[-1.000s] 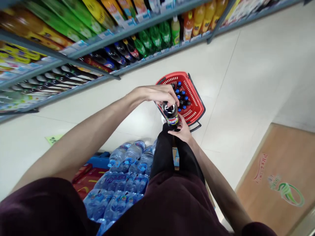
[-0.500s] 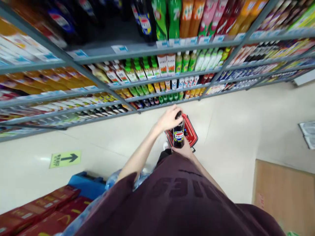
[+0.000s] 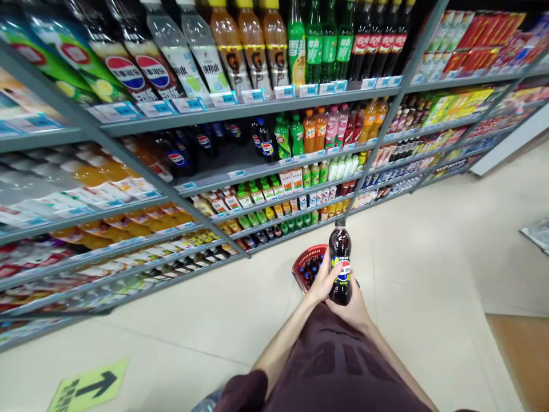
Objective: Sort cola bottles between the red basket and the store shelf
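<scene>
I hold a dark cola bottle (image 3: 341, 252) upright in front of my body, its blue-and-yellow label facing me. My left hand (image 3: 321, 281) wraps the bottle's left side. From below and behind, my right hand (image 3: 354, 308) cups the bottle's base. Just beyond the bottle, a red shopping basket (image 3: 303, 258) sits on the floor with several dark blue-capped bottles inside.
Long grey shelves (image 3: 257, 109) full of drink bottles and cartons run across the left and top. A gap shows on one shelf (image 3: 223, 157) beside cola bottles. A green floor arrow sticker (image 3: 88, 386) lies at lower left. A brown box (image 3: 521, 349) sits at right.
My head has tilted up from the floor to the shelves. The bottle has risen out of the basket area, and my left hand slid from its cap down to its side.
</scene>
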The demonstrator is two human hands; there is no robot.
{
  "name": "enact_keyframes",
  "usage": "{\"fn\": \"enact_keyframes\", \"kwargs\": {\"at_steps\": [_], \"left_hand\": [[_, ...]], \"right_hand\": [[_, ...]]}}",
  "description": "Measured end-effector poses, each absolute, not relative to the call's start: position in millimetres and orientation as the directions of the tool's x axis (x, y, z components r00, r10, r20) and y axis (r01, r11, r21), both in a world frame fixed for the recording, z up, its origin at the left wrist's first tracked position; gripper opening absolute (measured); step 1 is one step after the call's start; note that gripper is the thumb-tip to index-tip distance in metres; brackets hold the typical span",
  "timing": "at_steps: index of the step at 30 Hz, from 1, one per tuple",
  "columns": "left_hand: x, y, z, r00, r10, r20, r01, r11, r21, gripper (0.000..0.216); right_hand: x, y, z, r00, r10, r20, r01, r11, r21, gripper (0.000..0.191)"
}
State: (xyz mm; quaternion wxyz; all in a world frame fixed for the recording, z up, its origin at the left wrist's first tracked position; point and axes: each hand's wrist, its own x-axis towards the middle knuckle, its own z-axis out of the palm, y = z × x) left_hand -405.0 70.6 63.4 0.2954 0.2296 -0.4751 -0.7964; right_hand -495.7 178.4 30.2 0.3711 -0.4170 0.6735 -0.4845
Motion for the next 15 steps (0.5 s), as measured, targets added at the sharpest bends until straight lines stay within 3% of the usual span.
{"fn": "enact_keyframes", "kwargs": {"at_steps": [4,11,15], "left_hand": [[-395,63,72,-0.712,-0.701,-0.020,0.298,-0.329,0.896,0.092],[-376,62,69,-0.635,-0.772,0.028,0.270,-0.188,0.944,0.090],[-371,74,67,-0.624,-0.778,0.076,0.282,-0.133,0.950,0.092]], "right_hand": [[-486,167,38,-0.396,-0.918,-0.029,-0.225,0.127,-0.966,0.090],[-466,166,48,-0.340,-0.938,-0.068,-0.158,0.129,-0.979,0.093],[-471,175,41,-0.307,-0.950,-0.056,-0.110,0.094,-0.990,0.079]]}}
